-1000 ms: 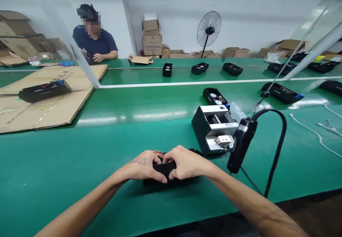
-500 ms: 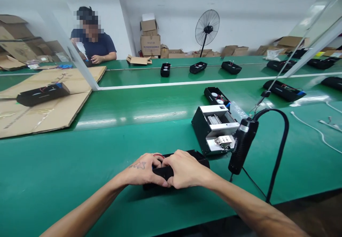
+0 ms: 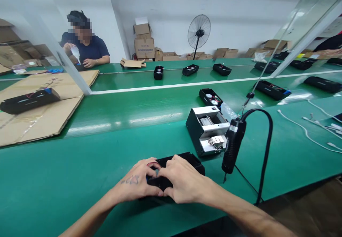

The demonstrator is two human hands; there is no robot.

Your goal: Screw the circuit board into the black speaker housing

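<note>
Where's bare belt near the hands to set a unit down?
Left of the left hand, up to the cardboard sheet: bare green belt. Crowded right of the right hand: metal fixture, hanging screwdriver with cable, white cables beyond.

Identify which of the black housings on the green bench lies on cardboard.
The long black housing at far left: it alone rests on the flattened cardboard sheet; all others sit directly on the green bench.

Black case [image 3: 187, 160] under both hands — screw feeder [image 3: 207, 134] behind it, hanging screwdriver [image 3: 232, 146] right.
</note>
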